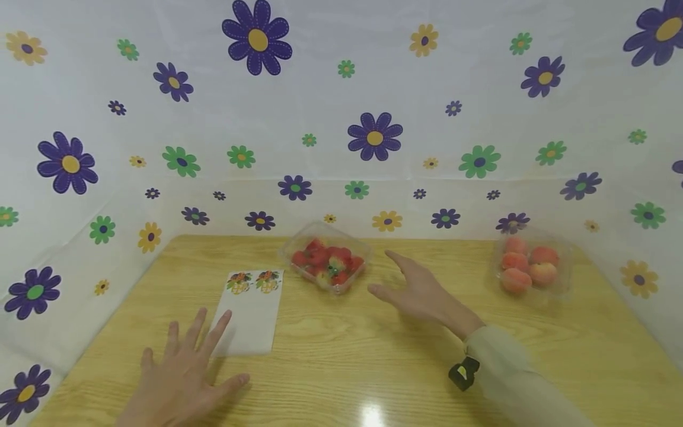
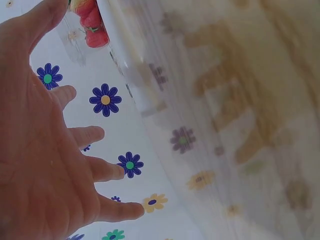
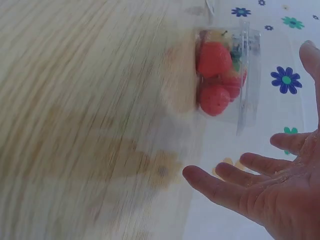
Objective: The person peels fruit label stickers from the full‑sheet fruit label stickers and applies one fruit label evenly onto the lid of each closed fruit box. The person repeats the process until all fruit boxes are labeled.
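Our hands are empty and spread wide: left hand [image 1: 181, 376] near the white rectangular fruit-printed paper [image 1: 251, 326], right hand [image 1: 418, 290] beside the clear plastic box [image 1: 338, 289] of red strawberries [image 1: 320, 256] near the table's [image 1: 336, 356] far edge. We judge handling not yet begun.

**No readable lettering**

No word, brand or number can be read in any view. The white sheet [image 1: 248, 326] bears two small printed fruit pictures [image 1: 239, 283]; any lettering there is too small to tell. A yellow mark [image 1: 462, 372] on the dark wrist device [image 1: 464, 379] is illegible.
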`<act>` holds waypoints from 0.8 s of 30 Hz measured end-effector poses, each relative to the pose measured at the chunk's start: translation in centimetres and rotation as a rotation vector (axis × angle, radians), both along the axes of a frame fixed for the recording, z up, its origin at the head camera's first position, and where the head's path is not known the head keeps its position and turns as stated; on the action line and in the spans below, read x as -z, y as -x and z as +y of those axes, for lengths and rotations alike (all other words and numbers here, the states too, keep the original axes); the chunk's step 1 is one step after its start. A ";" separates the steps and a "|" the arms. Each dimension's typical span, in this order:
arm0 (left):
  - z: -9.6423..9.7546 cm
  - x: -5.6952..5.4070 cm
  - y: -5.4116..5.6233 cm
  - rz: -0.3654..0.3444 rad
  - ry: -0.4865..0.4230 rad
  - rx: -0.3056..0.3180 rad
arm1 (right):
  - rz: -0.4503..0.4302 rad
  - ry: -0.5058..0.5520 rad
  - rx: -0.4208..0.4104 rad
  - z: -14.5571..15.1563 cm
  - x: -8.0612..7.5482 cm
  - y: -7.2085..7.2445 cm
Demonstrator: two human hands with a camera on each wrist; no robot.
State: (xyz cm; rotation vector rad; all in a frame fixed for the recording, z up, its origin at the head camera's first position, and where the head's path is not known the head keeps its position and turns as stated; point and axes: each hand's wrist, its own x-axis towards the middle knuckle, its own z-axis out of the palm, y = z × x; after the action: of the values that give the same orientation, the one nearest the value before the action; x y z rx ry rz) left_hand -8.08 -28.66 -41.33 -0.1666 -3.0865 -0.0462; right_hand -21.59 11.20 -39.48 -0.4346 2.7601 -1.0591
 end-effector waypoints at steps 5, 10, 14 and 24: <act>-0.5 0.0 -0.1 -0.010 -0.012 -0.018 | 0.025 0.022 -0.011 -1.7 0.2 0.9; -0.9 0.0 -0.2 -0.017 -0.003 -0.033 | 0.102 0.040 -0.046 -3.3 0.4 1.8; -1.1 0.0 -0.3 -0.017 -0.012 -0.033 | 0.127 0.042 -0.059 -4.7 0.5 2.4; -1.0 0.2 -0.4 -0.060 -0.025 -0.041 | 0.140 0.020 -0.048 -6.6 1.0 3.3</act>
State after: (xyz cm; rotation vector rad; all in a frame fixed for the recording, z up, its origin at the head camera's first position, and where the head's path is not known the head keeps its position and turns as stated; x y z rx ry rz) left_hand -7.65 -29.63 -41.50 -0.1021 -3.1460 -0.0899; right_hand -24.90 4.61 -40.52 -0.5957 2.8457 -1.0857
